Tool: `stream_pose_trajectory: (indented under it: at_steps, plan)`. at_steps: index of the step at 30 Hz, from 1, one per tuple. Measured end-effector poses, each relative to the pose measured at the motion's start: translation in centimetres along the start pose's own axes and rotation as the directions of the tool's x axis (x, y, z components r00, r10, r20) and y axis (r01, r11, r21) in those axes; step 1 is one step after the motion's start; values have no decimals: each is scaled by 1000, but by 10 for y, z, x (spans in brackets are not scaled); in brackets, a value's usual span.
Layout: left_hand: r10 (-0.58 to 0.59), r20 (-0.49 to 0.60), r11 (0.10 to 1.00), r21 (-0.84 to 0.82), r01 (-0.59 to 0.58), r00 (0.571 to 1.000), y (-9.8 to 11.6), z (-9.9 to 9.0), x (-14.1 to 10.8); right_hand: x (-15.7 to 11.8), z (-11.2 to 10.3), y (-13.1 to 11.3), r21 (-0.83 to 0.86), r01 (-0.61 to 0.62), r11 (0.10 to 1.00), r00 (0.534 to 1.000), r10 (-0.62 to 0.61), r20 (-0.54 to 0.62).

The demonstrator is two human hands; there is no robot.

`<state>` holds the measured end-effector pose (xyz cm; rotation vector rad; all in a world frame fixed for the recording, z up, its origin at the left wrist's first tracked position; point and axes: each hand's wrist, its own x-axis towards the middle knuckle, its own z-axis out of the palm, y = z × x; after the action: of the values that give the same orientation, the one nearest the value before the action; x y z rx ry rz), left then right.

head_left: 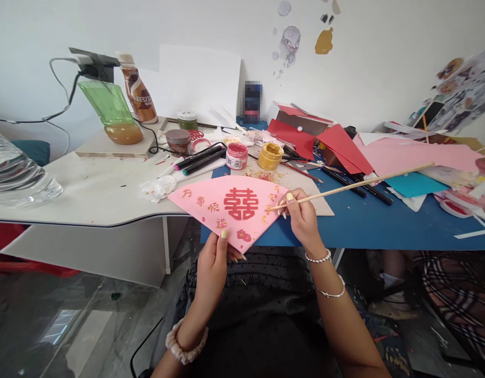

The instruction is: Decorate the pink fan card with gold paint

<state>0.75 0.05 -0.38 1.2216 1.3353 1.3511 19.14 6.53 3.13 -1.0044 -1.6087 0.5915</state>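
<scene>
A pink fan-shaped sheet (203,190) bears a red double-happiness character (241,203), gold characters on both sides and a red flower near its lower point. My left hand (213,265) grips the sheet's lower left edge, thumb on top and fingers beneath. Pinched in my right hand (303,215) is a long thin wooden stick (356,184), its tip at the gold characters on the sheet's right side. Behind the sheet stand an open jar of red paint (237,156) and an open jar of yellow paint (270,156).
Markers (205,160) and a crumpled tissue (157,189) lie left of the jars. Further left are a brown bottle (137,94) and a green container (108,102). Red folded papers (342,149) and pink paper (415,155) cover the right side. Another person's legs (392,278) show at lower right.
</scene>
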Motion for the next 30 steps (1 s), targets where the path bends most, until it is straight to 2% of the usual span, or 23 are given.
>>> stream_pose_trajectory:
  at_steps: [30]
  plan:
    - [-7,-1,1000,-4,7,1000,4,0,0,1,0,0,-34,0,999,1000,0,5]
